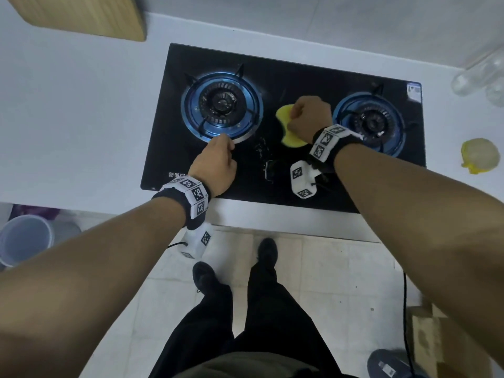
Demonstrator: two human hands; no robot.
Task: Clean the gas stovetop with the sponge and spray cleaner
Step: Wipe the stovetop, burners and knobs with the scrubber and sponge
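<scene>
A black glass gas stovetop [297, 77] is set into the white counter, with a blue-ringed burner on the left [221, 105] and another on the right [369, 121]. My right hand [309, 115] grips a yellow sponge [285, 115] and holds it against the glass between the two burners. Wet specks lie on the glass just left of the sponge. My left hand [216, 162] rests as a curled fist on the glass at the front rim of the left burner, holding nothing visible. No spray cleaner bottle is clearly in view.
A wooden board [81, 15] lies at the back left of the counter [68, 105]. Clear plastic bottles [480, 75] lie at the back right, and a yellow-rimmed lid or bowl [480, 155] sits right of the stove. A bucket [24, 241] stands on the floor at left.
</scene>
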